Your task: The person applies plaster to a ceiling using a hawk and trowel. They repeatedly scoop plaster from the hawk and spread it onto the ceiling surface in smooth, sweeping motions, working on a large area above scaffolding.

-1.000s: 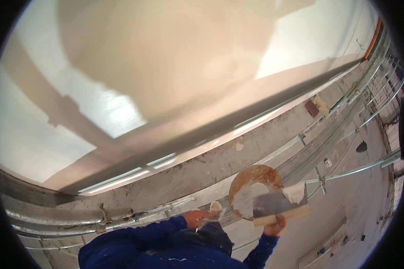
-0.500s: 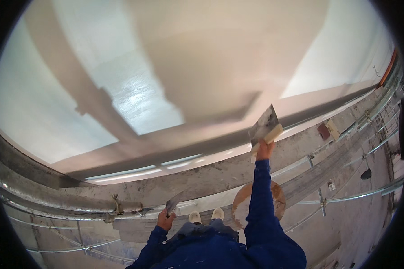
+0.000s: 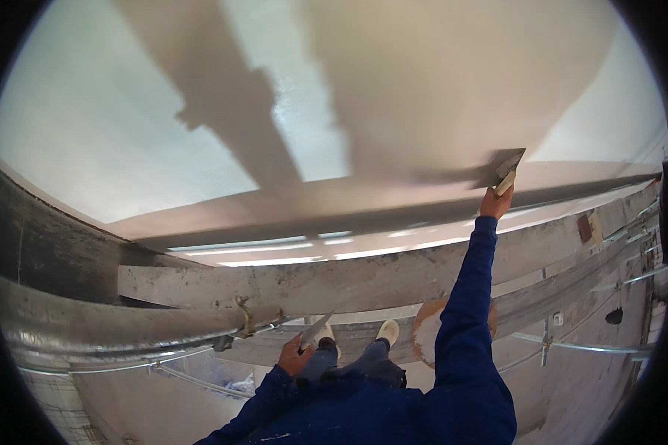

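Note:
My right hand (image 3: 496, 202) reaches far out to the right, fingers wrapped round the pale handle of a plastering trowel (image 3: 506, 165). The trowel's flat metal blade lies at or close against the smooth plastered wall (image 3: 438, 89); I cannot tell whether it touches. Low in front of my body, my left hand (image 3: 295, 357) grips a second, smaller bladed tool, a trowel or scraper (image 3: 316, 327), its blade pointing up and to the right. A round brown tub (image 3: 425, 335) with pale stuff in it stands by my right forearm, which partly hides it.
My pale shoes (image 3: 389, 331) rest on scaffold planks (image 3: 527, 311). A thick metal tube with a coupler (image 3: 243, 315) runs along the left, and thinner scaffold tubes (image 3: 601, 348) cross at right. A long grey ledge (image 3: 334, 285) lies along the wall's foot. Shadows fall across the wall.
My right hand has swung the trowel to the right along the wall, its blade now tilted further over. The view has shifted too. The left hand still holds its tool low.

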`<state>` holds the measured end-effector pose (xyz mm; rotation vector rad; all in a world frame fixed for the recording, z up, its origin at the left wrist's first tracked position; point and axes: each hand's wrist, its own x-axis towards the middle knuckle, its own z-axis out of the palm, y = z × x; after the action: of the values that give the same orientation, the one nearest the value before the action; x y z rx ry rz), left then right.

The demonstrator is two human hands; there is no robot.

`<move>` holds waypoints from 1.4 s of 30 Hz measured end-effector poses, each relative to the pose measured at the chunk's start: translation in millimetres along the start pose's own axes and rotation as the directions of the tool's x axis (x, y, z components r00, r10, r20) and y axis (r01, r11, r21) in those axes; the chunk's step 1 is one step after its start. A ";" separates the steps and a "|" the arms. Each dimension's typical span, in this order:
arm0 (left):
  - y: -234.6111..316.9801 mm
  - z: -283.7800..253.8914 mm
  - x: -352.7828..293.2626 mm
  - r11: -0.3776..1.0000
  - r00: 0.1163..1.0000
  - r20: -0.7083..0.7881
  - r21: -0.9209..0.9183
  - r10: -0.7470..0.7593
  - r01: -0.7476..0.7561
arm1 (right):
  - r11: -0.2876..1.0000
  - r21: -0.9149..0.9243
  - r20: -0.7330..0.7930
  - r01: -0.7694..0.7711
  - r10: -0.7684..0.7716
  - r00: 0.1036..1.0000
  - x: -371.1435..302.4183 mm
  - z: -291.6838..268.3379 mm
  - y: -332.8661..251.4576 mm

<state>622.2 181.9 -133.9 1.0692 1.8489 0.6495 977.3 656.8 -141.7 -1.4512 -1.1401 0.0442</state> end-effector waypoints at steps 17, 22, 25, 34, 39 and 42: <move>93.2 -123.0 -36.5 0.819 0.824 0.078 -0.196 0.562 -0.540 | 0.969 0.103 0.155 -0.223 0.206 0.966 -334.2 126.4 -292.0; 111.6 -130.5 -47.6 0.890 0.845 0.285 -0.201 0.452 -0.408 | 0.953 0.221 0.295 -0.208 0.138 0.945 -388.4 125.5 -334.6; 115.0 -130.4 -41.4 0.856 0.787 0.345 -0.287 0.511 -0.430 | 0.817 0.545 0.450 -0.190 -0.094 0.888 -388.7 97.6 -310.3; 101.1 -92.3 -15.8 0.665 0.816 0.485 -0.726 0.316 0.174 | 0.344 0.339 0.752 -0.876 0.460 0.472 -267.7 -146.7 -224.6; 133.3 -75.4 -4.7 0.578 0.817 0.549 -0.729 0.174 0.367 | -0.093 0.734 0.676 -0.672 0.195 0.711 -222.7 -214.0 -211.0; 135.0 -58.6 9.9 0.607 0.815 0.540 -0.725 0.210 0.325 | 0.633 0.579 0.660 -0.514 0.007 0.752 -204.3 -232.2 -219.6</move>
<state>623.8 256.4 -6.6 0.4785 0.8475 0.8694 885.2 307.8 -25.1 -0.8314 -1.1670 1.1691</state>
